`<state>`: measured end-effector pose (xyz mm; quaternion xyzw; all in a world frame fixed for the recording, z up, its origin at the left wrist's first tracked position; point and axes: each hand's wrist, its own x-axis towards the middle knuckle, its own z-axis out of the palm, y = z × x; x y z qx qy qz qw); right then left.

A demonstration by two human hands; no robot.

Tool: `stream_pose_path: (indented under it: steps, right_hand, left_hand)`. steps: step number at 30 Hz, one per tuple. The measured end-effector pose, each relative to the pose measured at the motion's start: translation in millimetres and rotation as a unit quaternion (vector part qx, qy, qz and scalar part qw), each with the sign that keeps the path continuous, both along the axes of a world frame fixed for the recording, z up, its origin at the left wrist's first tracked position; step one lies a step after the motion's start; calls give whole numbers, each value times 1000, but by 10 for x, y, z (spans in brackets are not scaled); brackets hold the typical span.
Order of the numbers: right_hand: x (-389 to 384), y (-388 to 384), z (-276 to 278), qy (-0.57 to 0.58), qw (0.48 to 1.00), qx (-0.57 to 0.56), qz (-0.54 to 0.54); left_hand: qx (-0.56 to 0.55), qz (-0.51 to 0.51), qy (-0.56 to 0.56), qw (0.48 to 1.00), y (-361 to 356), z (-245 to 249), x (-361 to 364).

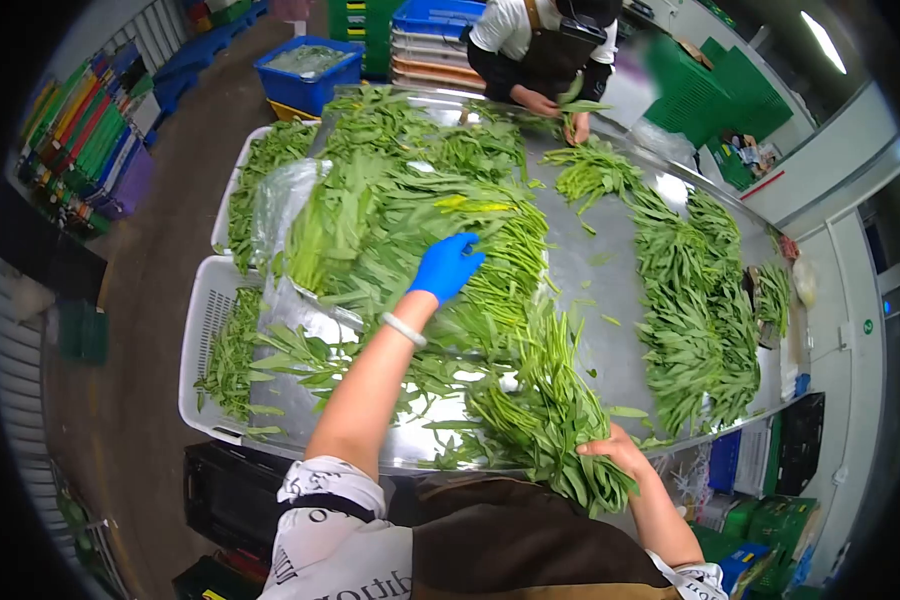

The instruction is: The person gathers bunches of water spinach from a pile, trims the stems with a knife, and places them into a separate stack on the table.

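Loosely parted, the blue-gloved fingers of my left hand (448, 268) lie over a big heap of leafy greens (370, 205); whether they touch it I can't tell. Nearer my body and to their right, my bare right hand (618, 456) grips a bunch of greens (560, 415), thumb on top, other fingers hidden under the leaves, its stems pointing away from me. Beyond those fingers, a long row of greens (690, 300) lines the metal table (598, 280). Left of my gloved fingers are a clear plastic bag (278, 208) and a white basket (197, 340). Farther ahead, a co-worker's hand (537, 102) is near a leafy sprig (582, 105).
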<state>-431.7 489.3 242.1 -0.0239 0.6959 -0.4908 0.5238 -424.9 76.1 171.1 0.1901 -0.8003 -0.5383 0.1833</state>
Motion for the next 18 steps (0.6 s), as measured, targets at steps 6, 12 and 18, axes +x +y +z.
stream_pose_path:
  steps: [6,12,18]
  right_hand:
    - [60,220,46,-11,996,-46,-72]
    - [68,202,-20,-35,996,-62,-60]
    - [76,-104,125,-90,992,-77,-33]
  left_hand:
    - [41,157,88,983,268,-120,728]
    - [356,82,-55,929,1139,-552,1622]
    - [685,-46,56,725,1536,-619,1706]
